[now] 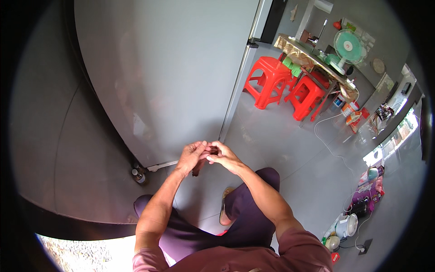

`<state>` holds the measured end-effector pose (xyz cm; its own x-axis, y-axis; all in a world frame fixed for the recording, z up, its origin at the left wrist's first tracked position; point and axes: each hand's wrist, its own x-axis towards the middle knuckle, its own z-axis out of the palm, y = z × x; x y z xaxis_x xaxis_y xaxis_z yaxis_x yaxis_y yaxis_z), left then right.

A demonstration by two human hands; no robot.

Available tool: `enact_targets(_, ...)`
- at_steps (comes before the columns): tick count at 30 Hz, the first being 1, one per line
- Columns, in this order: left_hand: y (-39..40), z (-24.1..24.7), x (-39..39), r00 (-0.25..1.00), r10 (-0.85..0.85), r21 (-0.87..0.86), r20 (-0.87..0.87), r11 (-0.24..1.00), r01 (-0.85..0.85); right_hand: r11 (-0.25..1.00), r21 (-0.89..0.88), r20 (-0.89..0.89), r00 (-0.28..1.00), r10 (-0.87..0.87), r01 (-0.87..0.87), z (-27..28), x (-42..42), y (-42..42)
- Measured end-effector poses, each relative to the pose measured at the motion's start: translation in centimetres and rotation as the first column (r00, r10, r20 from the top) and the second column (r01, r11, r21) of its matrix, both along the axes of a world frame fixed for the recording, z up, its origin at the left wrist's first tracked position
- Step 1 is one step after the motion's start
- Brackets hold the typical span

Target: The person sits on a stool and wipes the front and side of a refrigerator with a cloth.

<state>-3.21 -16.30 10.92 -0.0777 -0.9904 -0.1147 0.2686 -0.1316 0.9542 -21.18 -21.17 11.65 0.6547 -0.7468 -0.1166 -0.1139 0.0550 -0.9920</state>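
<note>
My left hand (191, 158) and my right hand (227, 158) meet in front of me, above my knees. Between their fingers is a dark reddish-brown strip (198, 168), its material too small to tell. One end hangs below my left hand with a ragged tip, while another dark part shows inside the curl of my right hand. The fingers hide the middle of it. Just beyond my hands stands a tall grey refrigerator (170, 85), its door shut.
Small bottles (138, 176) stand by the refrigerator's lower left corner. Red plastic stools (270, 78) are beside a table (295, 56) bearing a green fan (347, 46). A white cable (326, 146) crosses the tiled floor (272, 146). Along the right wall sits a white rice cooker (346, 225).
</note>
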Motion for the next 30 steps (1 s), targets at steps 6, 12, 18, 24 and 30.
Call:
enact_targets(6,-0.8,0.9,-3.7,0.989,-0.107,-0.061,-0.102,0.993,0.101,0.962,-0.269,-0.306,0.944,-0.125,0.041,3.3,-3.5,0.9)
enact_targets(12,-4.0,0.3,-4.4,0.997,-0.067,-0.06,-0.045,0.996,0.064,0.977,-0.207,-0.174,0.98,-0.091,0.054,1.3,-4.6,-2.2)
enact_targets(18,-6.4,-1.2,-6.3,0.987,-0.144,0.088,0.071,0.987,0.137,0.996,-0.081,-0.265,0.964,0.011,-0.033,1.2,-7.5,-3.3)
enact_targets(24,-8.3,-4.6,-7.7,0.992,-0.046,0.3,-0.114,0.951,0.079,0.884,-0.467,-0.294,0.945,-0.142,-0.012,-3.1,-7.6,-3.2)
enact_targets(30,-11.5,-8.6,-9.9,0.984,-0.172,0.46,0.053,0.879,0.129,0.917,-0.397,-0.508,0.842,-0.183,-0.04,-4.4,-10.5,-4.2)
